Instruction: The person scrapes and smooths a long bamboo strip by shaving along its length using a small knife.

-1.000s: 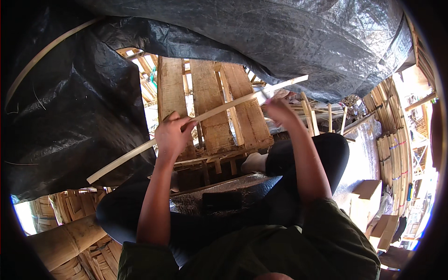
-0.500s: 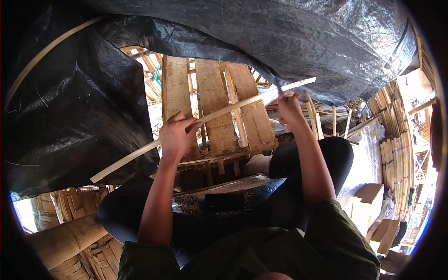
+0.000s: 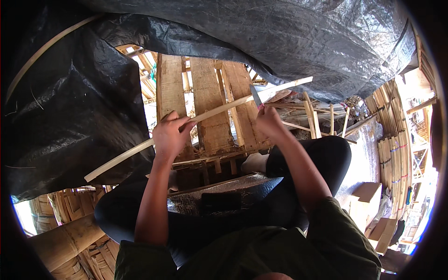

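A long pale bamboo strip [image 3: 219, 110] slants across in front of me, its lower left end over black sheeting and its upper right end raised. My left hand [image 3: 170, 135] is closed around the strip left of its middle. In my right hand [image 3: 270, 122] is a knife [image 3: 255, 95] with a pinkish handle mostly hidden by the fingers. The blade points up and away, crossing the strip right of its middle; whether it cuts in cannot be made out.
Wooden planks [image 3: 212, 98] with gaps stand beyond my hands. Black plastic sheeting [image 3: 74, 121] hangs at left and across the top. Thin bamboo sticks [image 3: 310, 114] lie to the right, near bundled bamboo strips [image 3: 394, 154]. Cardboard boxes [image 3: 366, 200] sit lower right; a thick bamboo pole [image 3: 70, 238] lower left.
My right hand has moved left along the strip with the knife, bringing the blade nearer my left hand. My left hand and the strip have shifted only slightly left.
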Demonstrator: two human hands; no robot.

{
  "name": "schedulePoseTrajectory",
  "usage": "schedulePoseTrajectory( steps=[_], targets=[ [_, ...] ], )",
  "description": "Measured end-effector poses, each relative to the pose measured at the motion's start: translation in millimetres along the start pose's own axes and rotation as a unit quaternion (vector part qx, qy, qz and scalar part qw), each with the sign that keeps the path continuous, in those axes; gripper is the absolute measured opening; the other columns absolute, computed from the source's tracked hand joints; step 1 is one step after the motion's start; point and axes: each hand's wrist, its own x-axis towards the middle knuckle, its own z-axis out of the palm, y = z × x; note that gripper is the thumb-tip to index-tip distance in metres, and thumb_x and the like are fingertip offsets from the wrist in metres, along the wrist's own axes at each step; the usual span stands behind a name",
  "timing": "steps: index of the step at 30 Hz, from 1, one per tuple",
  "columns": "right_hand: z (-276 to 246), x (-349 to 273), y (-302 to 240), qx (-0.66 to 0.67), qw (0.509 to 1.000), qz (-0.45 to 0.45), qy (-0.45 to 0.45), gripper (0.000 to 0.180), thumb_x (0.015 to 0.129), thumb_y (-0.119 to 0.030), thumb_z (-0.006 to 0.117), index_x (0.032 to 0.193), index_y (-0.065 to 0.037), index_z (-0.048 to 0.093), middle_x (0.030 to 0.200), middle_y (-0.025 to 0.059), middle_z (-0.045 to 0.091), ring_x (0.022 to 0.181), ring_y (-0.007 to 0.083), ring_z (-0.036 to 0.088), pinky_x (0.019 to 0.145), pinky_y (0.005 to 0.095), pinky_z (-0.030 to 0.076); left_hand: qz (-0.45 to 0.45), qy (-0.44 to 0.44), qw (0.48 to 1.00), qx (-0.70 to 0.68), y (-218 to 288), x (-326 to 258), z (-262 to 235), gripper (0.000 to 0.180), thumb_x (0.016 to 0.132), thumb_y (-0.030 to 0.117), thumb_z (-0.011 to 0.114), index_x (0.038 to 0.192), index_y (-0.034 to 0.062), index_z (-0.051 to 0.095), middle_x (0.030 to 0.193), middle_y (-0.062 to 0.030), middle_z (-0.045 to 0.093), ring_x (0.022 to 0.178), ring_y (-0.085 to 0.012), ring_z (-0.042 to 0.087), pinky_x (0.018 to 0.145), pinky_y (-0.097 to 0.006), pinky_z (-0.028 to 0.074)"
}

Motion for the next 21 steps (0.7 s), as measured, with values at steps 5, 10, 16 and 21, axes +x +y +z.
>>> schedulePoseTrajectory(
  steps=[5,10,16,21],
  targets=[
    [-59.4,11.6,-33.2,0.082,0.962,0.166,-0.2,0.039,0.106,-0.034,0.043,0.094,0.001,0.057,0.06,0.0026,0.048,0.043,0.0114,0.044,0.037,0.0309,0.036,-0.001,0.006,1.0,0.0,-6.4,-5.2,1.0,0.022,0.081,0.034,0.081,0.092,0.0154,0.08,0.071,-0.0049,0.053,0.066,-0.0245,0.061,0.057,-0.039,0.046],
    [-37.6,-8.8,-41.2,0.053,0.976,0.125,-0.17,0.037,0.105,-0.031,0.043,0.101,0.002,0.059,0.06,0.003,0.048,0.044,0.0121,0.045,0.036,0.0305,0.035,-0.013,-0.014,1.0,0.018,-1.0,-4.4,-0.5,0.023,0.082,0.037,0.08,0.091,0.0163,0.08,0.071,-0.0038,0.054,0.068,-0.0245,0.062,0.059,-0.04,0.047],
    [-51.3,-16.6,-52.6,0.064,0.964,0.171,-0.191,0.042,0.107,-0.031,0.037,0.105,0.006,0.058,0.058,0.0032,0.046,0.042,0.0147,0.046,0.042,0.0331,0.041,-0.01,-0.003,1.0,-0.003,4.5,-3.2,0.4,0.023,0.082,0.036,0.08,0.091,0.0149,0.08,0.072,-0.0042,0.055,0.068,-0.0242,0.063,0.059,-0.039,0.048],
    [-67.9,7.4,-44.6,0.078,0.946,0.231,-0.215,0.044,0.107,-0.033,0.036,0.1,0.004,0.058,0.059,0.0038,0.05,0.042,0.0141,0.049,0.039,0.0304,0.039,-0.018,-0.01,1.0,-0.007,0.5,-6.5,0.7,0.021,0.081,0.034,0.081,0.091,0.0149,0.08,0.071,-0.0038,0.054,0.067,-0.0236,0.062,0.059,-0.039,0.048]
  ],
)
